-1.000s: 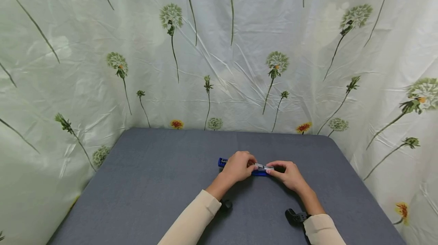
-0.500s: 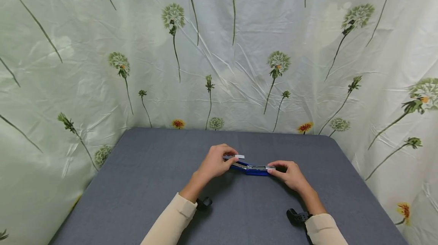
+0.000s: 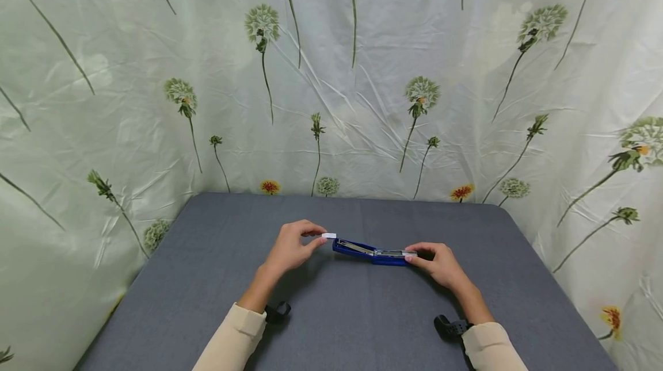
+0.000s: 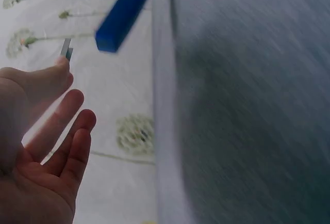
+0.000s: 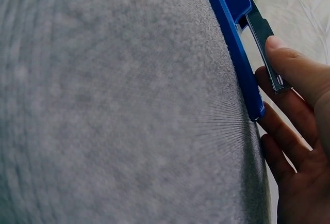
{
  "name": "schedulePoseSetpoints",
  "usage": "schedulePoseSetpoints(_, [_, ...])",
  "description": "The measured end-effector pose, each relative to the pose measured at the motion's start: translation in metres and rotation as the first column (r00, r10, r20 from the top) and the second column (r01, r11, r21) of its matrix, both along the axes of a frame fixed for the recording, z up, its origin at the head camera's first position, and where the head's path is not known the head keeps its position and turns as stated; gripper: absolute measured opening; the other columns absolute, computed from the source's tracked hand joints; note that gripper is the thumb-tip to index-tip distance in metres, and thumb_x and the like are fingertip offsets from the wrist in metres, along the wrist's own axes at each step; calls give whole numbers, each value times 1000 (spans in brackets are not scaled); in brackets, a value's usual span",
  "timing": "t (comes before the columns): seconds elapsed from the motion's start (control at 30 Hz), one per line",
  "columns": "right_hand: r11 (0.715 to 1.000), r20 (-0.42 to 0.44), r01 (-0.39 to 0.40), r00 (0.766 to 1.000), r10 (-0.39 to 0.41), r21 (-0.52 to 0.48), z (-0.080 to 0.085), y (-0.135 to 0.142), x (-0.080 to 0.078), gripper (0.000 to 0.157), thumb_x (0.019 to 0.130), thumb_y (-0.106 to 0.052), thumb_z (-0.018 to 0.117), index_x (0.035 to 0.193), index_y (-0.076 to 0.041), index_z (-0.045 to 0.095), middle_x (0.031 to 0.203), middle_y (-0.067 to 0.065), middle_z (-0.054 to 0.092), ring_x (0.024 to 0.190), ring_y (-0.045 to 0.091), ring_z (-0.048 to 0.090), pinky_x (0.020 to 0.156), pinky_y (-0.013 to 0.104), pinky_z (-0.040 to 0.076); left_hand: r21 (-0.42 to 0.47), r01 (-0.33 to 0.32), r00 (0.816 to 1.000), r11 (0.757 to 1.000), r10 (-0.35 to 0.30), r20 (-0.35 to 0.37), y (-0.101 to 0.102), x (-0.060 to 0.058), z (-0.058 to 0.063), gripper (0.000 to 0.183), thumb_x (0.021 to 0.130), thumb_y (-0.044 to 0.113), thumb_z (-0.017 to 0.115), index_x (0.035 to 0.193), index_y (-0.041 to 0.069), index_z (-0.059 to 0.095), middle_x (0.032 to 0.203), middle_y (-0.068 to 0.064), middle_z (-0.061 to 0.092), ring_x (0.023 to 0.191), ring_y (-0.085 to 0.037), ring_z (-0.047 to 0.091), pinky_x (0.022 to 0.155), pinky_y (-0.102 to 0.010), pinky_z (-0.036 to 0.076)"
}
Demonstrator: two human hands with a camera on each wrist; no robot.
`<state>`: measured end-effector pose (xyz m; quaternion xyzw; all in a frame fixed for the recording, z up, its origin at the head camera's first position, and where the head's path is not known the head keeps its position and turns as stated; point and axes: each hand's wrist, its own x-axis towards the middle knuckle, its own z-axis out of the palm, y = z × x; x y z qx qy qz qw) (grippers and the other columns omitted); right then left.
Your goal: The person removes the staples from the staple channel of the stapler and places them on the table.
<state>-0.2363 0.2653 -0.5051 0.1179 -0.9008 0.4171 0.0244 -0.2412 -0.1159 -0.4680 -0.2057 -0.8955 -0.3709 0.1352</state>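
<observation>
A blue stapler (image 3: 354,249) lies folded wide open on the table, its top cover tilted up to the left. Beyond that cover's left end, my left hand (image 3: 291,247) pinches a short silvery strip of staples (image 3: 329,236) between thumb and fingertips. The strip's end (image 4: 67,51) sticks out past the thumb in the left wrist view, apart from the blue cover (image 4: 121,17). My right hand (image 3: 439,264) pinches the front end of the stapler's metal magazine (image 5: 264,43), which stands slightly off the blue base (image 5: 234,53).
The grey cloth-covered table (image 3: 248,279) reaches back to a white curtain (image 3: 362,100) printed with dandelions. A black strap with a camera mount (image 3: 449,328) sits at the right wrist, and a similar one (image 3: 278,312) at the left.
My left hand has moved left from over the stapler, carrying the strip of staples away from it. The stapler's inside now shows. My right hand has stayed at the magazine's end.
</observation>
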Motion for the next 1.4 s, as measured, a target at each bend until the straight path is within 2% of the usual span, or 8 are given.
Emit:
schedulePoseSetpoints(0.13, [1000, 2, 2, 1000, -2, 1, 0, 0, -1, 21, 82, -40, 77, 99, -27, 75, 100, -5, 73, 93, 12, 63, 83, 29, 49, -15, -16, 1000, 1000, 16, 2, -12, 0, -8, 15, 83, 30, 78, 97, 27, 77, 96, 12, 71, 90, -7, 66, 81, -33, 55])
schedulePoseSetpoints(0.33, [1000, 4, 1, 1000, -2, 5, 0, 0, -1, 22, 82, -41, 76, 99, -27, 75, 100, -5, 73, 94, 12, 63, 84, 30, 49, -22, -15, 998, 1000, 16, 57, -22, -3, -17, 16, 82, 30, 79, 97, 27, 77, 96, 12, 71, 89, -9, 66, 80, -33, 54])
schedulePoseSetpoints(0.53, [1000, 1, -1, 1000, 1, -1, 0, 0, -1, 21, 82, -40, 76, 99, -27, 75, 100, -5, 73, 93, 11, 62, 83, 27, 49, -48, -9, 996, 999, 13, 91, -30, -9, -24, 18, 82, 34, 79, 99, 27, 78, 97, 13, 71, 93, -10, 66, 83, -35, 53])
schedulePoseSetpoints(0.73, [1000, 12, 7, 1000, -7, 6, 0, 0, -1, 22, 82, -40, 77, 99, -27, 75, 101, -5, 73, 94, 11, 63, 84, 28, 49, -73, 0, 992, 997, 10, 128, -35, -12, -31, 15, 80, 34, 80, 94, 31, 79, 94, 15, 70, 90, -10, 64, 80, -34, 50])
schedulePoseSetpoints(0.87, [1000, 16, 12, 1000, -12, 4, 1, 0, -1, 22, 82, -39, 77, 99, -26, 76, 101, -3, 73, 95, 12, 63, 84, 30, 49, -93, 8, 989, 996, 6, 150, -36, -13, -36, 13, 80, 35, 80, 92, 35, 78, 94, 17, 70, 93, -9, 64, 84, -35, 50])
schedulePoseSetpoints(1.0, [1000, 7, 6, 1000, -6, 13, 0, 0, -1, 22, 82, -40, 76, 99, -26, 76, 102, -3, 73, 95, 12, 63, 85, 31, 49, -102, 26, 988, 994, -9, 157, -36, -14, -38, 12, 79, 34, 80, 91, 34, 78, 95, 16, 70, 97, -13, 64, 90, -40, 50])
schedulePoseSetpoints(1.17, [1000, 1, 1, 1000, -1, 10, 0, 0, -1, 22, 83, -40, 76, 100, -26, 75, 102, -3, 73, 96, 13, 63, 85, 30, 49, -110, 44, 986, 993, -25, 166, -35, -14, -38, 13, 79, 33, 81, 91, 32, 79, 96, 14, 70, 98, -15, 64, 90, -41, 49])
schedulePoseSetpoints(1.4, [1000, 8, 4, 1000, -4, 9, 0, -1, 0, 23, 82, -41, 76, 100, -26, 75, 100, -4, 73, 93, 12, 63, 83, 28, 49, -148, 64, 993, 987, -47, 112, -35, -13, -36, 13, 78, 29, 82, 91, 27, 80, 94, 10, 70, 92, -16, 63, 85, -39, 48])
